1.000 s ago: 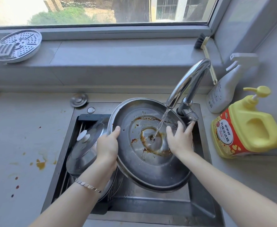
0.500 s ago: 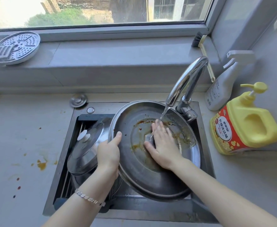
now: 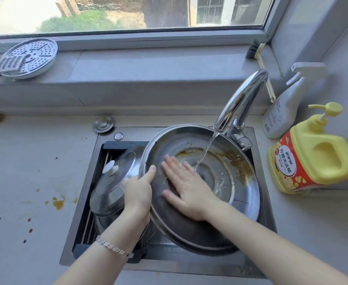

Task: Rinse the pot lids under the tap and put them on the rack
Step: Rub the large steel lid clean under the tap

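Sink [image 3: 267, 219] holds tilted steel lid [image 3: 237, 204], brown-stained, under running water.

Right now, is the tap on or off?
On: a stream of water falls from the tap onto the stained inside of the large lid.

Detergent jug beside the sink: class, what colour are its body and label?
Yellow jug with a red label; the head view shows it best.
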Available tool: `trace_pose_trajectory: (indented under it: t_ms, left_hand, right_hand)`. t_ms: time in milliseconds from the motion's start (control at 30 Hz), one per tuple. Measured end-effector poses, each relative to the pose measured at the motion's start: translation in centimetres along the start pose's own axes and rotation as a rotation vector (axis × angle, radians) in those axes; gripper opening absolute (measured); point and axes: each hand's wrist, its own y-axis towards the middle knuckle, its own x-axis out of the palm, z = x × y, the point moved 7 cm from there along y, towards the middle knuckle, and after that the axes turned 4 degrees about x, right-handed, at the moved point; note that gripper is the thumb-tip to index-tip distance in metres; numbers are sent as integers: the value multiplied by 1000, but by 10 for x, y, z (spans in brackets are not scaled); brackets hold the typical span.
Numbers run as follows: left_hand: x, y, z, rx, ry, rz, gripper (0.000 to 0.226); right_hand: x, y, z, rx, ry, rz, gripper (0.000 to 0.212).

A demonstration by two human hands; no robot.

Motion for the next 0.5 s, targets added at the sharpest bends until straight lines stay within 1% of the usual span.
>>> trace_pose_trajectory:
  t_ms: [67, 100, 133, 167, 233, 267, 300, 333, 400, 433, 467, 500]
  left_hand:
    - [-2, -3, -2, -18, -5, -9, 16]
    - [-2, -4, -4, -27, -8, -11, 16]
    - [-1, -5, -6, -29, -9, -13, 17]
    - [1, -4, -7, -30, -1, -13, 18]
    - [3, -3, -8, -26, 19, -3, 17]
    - [3, -3, -8, -20, 23, 6, 15]
    - [2, -3, -6, -16, 24, 11, 14]
    - [1, -2, -5, -18, 23, 11, 15]
    - [-1, -4, -3, -20, 28, -6, 20]
    - [-1, -4, -3, -15, 35, -9, 22]
    - [0, -4, -2, -6, 37, -9, 22]
    - [1, -4, -1, 1, 39, -7, 21]
  right_hand:
    - [-15, 12, 49, 293, -11, 54, 75]
    - [-20, 13, 64, 408, -27, 59, 76]
    - [-19, 13, 63, 437, -37, 50, 77]
    - [-14, 14, 48, 371, -27, 43, 77]
    - [0, 12, -3, 104, 32, -5, 75]
    - [5, 9, -18, 11, 38, -19, 75]
    - [2, 10, -18, -18, 28, 1, 74]
    - [-5, 16, -4, 31, 20, 36, 73]
    - [-20, 25, 42, 302, -9, 60, 66]
    - [-24, 25, 56, 402, -29, 49, 65]
    - [-23, 24, 53, 414, -33, 41, 67]
    - [-20, 24, 37, 329, -17, 45, 72]
